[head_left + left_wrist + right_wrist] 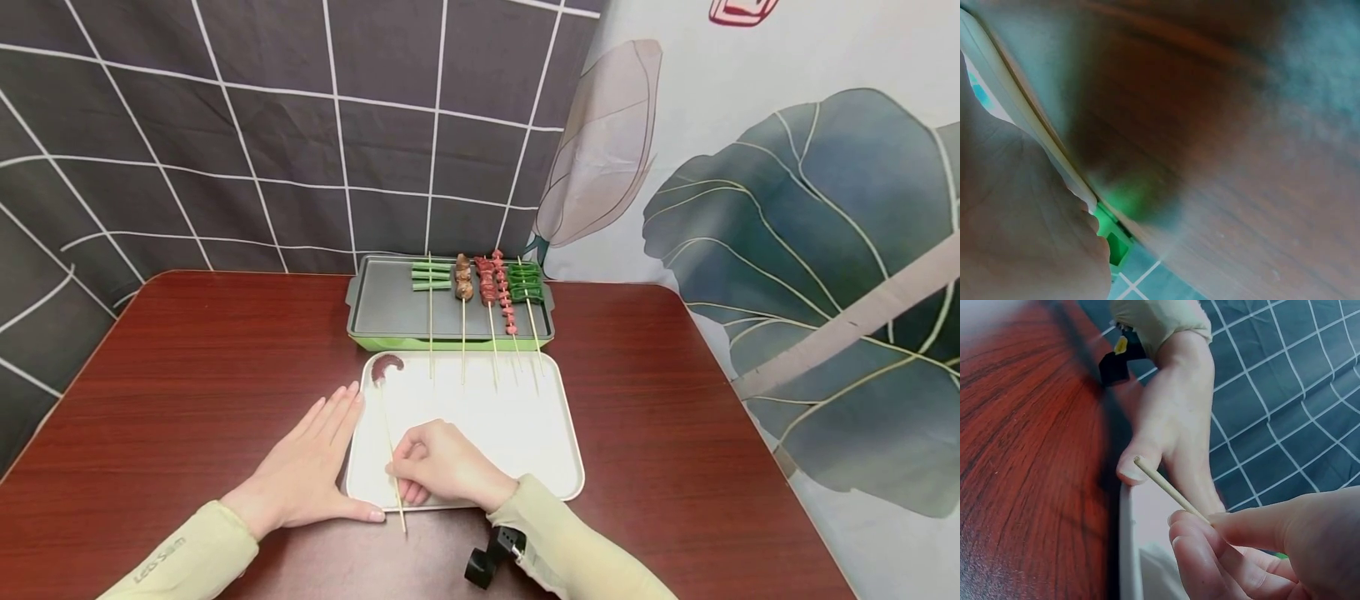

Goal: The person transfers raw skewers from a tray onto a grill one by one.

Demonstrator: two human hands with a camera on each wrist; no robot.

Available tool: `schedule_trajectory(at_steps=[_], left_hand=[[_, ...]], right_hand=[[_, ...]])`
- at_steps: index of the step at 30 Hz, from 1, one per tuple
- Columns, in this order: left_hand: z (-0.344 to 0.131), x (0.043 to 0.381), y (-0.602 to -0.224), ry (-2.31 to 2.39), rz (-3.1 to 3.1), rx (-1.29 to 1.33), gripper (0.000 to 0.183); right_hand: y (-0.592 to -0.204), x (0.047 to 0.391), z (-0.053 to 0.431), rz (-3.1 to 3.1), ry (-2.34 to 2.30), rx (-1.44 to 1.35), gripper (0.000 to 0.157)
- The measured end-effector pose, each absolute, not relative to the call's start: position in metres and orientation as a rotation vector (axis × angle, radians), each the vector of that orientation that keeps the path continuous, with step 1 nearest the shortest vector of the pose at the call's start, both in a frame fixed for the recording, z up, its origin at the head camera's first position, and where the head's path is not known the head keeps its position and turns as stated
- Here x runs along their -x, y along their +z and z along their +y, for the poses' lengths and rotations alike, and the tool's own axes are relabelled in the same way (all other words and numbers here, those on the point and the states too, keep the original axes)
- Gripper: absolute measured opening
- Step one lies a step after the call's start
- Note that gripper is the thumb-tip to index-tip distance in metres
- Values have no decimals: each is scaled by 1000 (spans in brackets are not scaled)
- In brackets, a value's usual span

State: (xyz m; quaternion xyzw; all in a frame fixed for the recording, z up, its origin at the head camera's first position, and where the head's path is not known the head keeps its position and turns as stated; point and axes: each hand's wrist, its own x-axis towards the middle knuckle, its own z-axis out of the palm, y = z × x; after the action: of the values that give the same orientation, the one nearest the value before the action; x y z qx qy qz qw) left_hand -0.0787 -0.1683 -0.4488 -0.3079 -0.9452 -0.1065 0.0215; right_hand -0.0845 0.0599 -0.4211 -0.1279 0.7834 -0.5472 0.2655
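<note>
A wooden skewer (pixel 389 433) with a dark reddish curved piece (pixel 387 367) at its far end lies over the left part of a white tray (pixel 480 433). My right hand (pixel 446 462) pinches the skewer's lower part between thumb and fingers. Its bare end juts past the tray's near edge, and shows close up in the right wrist view as a thin stick (pixel 1172 490). My left hand (pixel 311 467) rests at the tray's left side with straight fingers, its thumb at the near left corner. In the left wrist view the palm (pixel 1022 212) lies along the tray's rim.
Behind the tray stands a green-sided grill with a grey plate (pixel 390 312). Several skewers lie across it: green stalks (pixel 431 275), brown meat (pixel 463 279), red meat (pixel 486 279), small pink pieces (pixel 508 312) and green leaves (pixel 525 283). Their handles overhang the tray. Curtains hang behind the table (pixel 225 367).
</note>
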Motion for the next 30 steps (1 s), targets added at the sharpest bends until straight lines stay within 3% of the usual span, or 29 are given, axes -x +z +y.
schedule_trajectory(at_steps=[30], left_hand=[[-168, 78, -446, -338, -2949, 948, 140]], right_hand=[[-377, 91, 69, 2304, -1410, 594, 11]])
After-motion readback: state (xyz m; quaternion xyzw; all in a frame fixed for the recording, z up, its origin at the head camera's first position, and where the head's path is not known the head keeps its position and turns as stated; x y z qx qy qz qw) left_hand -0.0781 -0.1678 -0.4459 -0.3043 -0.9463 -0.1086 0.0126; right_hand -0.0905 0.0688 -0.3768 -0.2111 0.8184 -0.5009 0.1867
